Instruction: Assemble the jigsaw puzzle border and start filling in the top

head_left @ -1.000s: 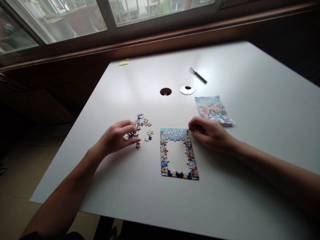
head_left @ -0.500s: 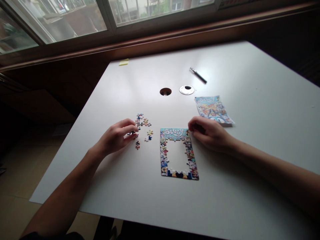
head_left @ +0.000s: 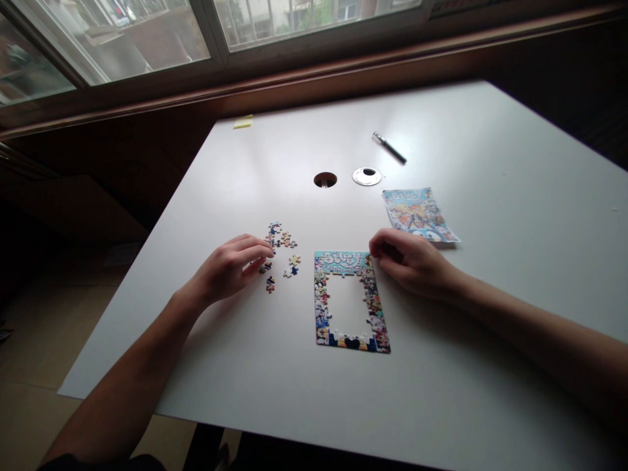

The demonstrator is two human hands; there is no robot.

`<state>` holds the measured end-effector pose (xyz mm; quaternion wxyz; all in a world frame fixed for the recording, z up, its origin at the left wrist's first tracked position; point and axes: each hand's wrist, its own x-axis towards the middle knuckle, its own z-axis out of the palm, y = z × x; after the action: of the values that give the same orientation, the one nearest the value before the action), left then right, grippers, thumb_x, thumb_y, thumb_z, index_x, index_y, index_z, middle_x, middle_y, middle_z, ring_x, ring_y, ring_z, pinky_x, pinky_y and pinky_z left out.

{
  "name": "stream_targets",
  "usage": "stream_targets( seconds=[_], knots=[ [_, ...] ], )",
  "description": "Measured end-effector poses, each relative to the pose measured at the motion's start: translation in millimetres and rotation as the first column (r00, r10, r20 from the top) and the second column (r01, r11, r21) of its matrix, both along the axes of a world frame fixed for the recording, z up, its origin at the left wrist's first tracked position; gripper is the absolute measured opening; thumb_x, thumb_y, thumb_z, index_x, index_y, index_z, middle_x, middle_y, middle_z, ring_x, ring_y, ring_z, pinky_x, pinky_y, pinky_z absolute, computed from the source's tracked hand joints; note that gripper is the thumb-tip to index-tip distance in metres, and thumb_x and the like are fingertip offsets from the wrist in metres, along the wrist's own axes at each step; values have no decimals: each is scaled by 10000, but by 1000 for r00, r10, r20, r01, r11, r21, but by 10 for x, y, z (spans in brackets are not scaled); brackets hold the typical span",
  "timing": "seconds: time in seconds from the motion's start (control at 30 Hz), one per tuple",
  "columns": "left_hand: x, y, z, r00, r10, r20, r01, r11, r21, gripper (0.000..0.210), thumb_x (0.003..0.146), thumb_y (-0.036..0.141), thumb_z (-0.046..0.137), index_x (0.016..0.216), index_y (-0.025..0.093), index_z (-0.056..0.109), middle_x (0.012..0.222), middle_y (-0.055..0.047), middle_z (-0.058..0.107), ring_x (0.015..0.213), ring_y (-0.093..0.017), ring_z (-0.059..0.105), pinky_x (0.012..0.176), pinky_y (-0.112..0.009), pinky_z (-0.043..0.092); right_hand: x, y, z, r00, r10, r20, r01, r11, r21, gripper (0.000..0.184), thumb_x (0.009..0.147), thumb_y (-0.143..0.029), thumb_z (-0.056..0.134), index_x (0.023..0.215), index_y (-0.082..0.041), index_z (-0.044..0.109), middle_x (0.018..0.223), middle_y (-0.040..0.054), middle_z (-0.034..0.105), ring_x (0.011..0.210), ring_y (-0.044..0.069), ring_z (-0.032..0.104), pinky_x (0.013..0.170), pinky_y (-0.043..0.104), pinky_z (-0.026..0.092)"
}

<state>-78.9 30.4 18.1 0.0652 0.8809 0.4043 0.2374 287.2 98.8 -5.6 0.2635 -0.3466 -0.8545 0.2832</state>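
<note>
Over a loose cluster of jigsaw pieces [head_left: 294, 260] hovers my left hand [head_left: 233, 265], fingers curved and the thumb apart from them. Its fingertips are close to the pieces and cover some; I see nothing held. To the right lies a jigsaw puzzle [head_left: 321, 314] with its picture border joined and a hollow rectangle in the middle where the white table shows. My right hand [head_left: 412, 261] rests at the puzzle's upper right corner, fingers curled in and closed. Whether anything is inside that hand is hidden.
A printed picture sheet [head_left: 417, 212] lies beyond my right hand. Farther back on the white table [head_left: 275, 392] are a dark pen [head_left: 390, 148], a round metal cover [head_left: 360, 178], a cable hole [head_left: 324, 179] and a yellow note [head_left: 243, 122]. A window [head_left: 318, 19] stands behind.
My left hand's fingers have shifted slightly right and drawn closer to the thumb, uncovering pieces below them. My right hand and the puzzle have not moved.
</note>
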Motion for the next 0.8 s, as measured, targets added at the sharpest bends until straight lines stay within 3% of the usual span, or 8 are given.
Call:
stream_targets(
  seconds=[0.37, 0.8],
  knots=[
    [-6, -7, 2, 1000, -20, 19, 20, 1000, -20, 366, 851, -21, 488, 1077, 192, 682, 1112, -78, 719, 1093, -217, 656, 926, -411, 573, -3, -11, 25, 1000, -4, 16, 4, 1000, -7, 130, 783, -121, 526, 844, -235, 536, 779, 12, 583, 680, 165, 508, 640, 309, 425],
    [-9, -10, 8, 1000, -2, 1, 2, 1000, -13, 189, 919, 106, 587, 1059, 189, 684, 1069, -85, 699, 1012, -199, 668, 872, -349, 570, 3, 1, 4, 1000, 7, 8, -7, 1000, -3, 155, 774, -101, 522, 850, -234, 538, 789, 8, 576, 701, 163, 515, 648, 299, 423]
  ],
)
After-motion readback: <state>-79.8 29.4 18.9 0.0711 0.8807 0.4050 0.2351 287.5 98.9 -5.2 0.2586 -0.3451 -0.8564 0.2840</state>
